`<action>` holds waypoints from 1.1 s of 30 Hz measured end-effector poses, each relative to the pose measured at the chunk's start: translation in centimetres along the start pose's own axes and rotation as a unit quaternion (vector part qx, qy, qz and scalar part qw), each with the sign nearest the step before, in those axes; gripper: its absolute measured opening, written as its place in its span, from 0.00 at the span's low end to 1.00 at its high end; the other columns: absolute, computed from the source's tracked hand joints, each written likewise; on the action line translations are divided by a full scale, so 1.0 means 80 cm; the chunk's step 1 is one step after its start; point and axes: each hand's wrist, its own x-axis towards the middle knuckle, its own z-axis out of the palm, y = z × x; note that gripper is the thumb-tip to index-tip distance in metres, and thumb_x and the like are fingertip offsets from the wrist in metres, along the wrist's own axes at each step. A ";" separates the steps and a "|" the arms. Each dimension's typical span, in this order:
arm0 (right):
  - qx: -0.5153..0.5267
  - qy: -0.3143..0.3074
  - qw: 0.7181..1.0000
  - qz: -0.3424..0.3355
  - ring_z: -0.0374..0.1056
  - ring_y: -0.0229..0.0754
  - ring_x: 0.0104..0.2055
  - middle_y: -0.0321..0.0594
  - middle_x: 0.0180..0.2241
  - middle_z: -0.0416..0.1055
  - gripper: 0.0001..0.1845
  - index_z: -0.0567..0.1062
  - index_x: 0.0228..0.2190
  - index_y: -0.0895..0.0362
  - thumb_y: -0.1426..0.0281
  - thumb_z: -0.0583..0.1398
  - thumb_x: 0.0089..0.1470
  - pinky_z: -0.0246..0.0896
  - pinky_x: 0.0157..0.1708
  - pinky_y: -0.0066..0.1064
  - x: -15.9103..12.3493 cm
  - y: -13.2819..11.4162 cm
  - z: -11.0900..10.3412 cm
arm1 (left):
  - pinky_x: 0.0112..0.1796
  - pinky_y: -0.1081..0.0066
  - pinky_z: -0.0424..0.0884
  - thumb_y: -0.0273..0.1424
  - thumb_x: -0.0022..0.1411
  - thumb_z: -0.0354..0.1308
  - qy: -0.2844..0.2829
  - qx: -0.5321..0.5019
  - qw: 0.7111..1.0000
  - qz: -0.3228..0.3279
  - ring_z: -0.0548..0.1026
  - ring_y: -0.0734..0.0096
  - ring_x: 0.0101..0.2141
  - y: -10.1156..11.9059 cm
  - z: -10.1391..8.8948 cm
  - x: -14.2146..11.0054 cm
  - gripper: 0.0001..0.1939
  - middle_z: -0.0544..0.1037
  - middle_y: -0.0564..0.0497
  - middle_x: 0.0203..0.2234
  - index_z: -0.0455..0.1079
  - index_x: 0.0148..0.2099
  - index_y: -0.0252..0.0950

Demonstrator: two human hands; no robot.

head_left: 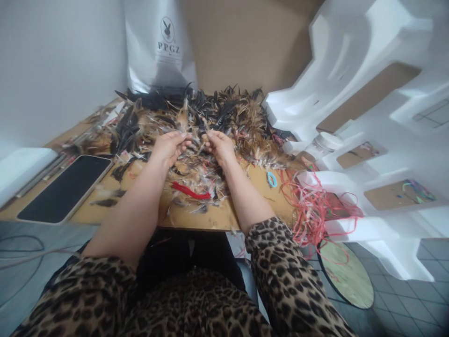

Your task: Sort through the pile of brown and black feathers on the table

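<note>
Beyond the red string bundle (191,191), the left hand (171,147) pinches a brown feather (183,118), the right hand (221,147) a small feather (201,149).

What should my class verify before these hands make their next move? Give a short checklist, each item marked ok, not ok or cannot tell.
1. Left hand and right hand both in view: ok.
2. Firm grip in each hand: cannot tell; the fingertips are blurred among feathers.
3. Red strip within sight: ok, uncovered between the forearms.
4. Phone clear of both hands: ok, off to the left.
5. String untangled: not ok, it lies in a pink snarl.
</note>
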 end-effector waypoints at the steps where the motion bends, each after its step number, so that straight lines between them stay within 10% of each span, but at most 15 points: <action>1: -0.023 -0.005 1.000 -0.019 0.62 0.28 0.21 0.33 0.27 0.73 0.13 0.71 0.29 0.57 0.64 0.65 0.42 0.53 0.17 0.19 0.000 0.001 -0.001 | 0.19 0.85 0.65 0.22 0.51 0.61 -0.004 -0.007 1.000 0.000 0.73 0.82 0.21 0.001 0.001 -0.001 0.03 0.78 0.48 0.27 0.68 0.28 0.29; 5: -0.163 -0.037 0.975 -0.144 0.63 0.29 0.23 0.33 0.27 0.72 0.11 0.71 0.29 0.57 0.62 0.61 0.47 0.60 0.25 0.22 0.000 0.005 -0.007 | 0.19 0.85 0.65 0.20 0.52 0.59 -0.009 -0.034 0.999 -0.012 0.73 0.82 0.21 0.006 0.001 -0.002 0.04 0.78 0.48 0.26 0.67 0.27 0.29; 15: -0.443 -0.107 0.796 -0.399 0.66 0.40 0.42 0.43 0.36 0.71 0.12 0.73 0.33 0.57 0.67 0.51 0.57 0.60 0.46 0.32 -0.002 0.002 -0.017 | 0.18 0.85 0.66 0.18 0.54 0.58 -0.084 -0.042 0.986 -0.136 0.74 0.80 0.21 0.020 -0.007 -0.006 0.02 0.78 0.44 0.27 0.70 0.31 0.27; 33: -0.492 -0.071 0.740 -0.453 0.65 0.39 0.45 0.46 0.41 0.69 0.17 0.74 0.37 0.56 0.64 0.47 0.61 0.60 0.48 0.31 0.002 0.010 -0.022 | 0.18 0.85 0.68 0.16 0.53 0.56 -0.099 -0.029 0.976 -0.189 0.73 0.80 0.19 0.017 -0.004 -0.010 0.04 0.77 0.44 0.22 0.73 0.30 0.24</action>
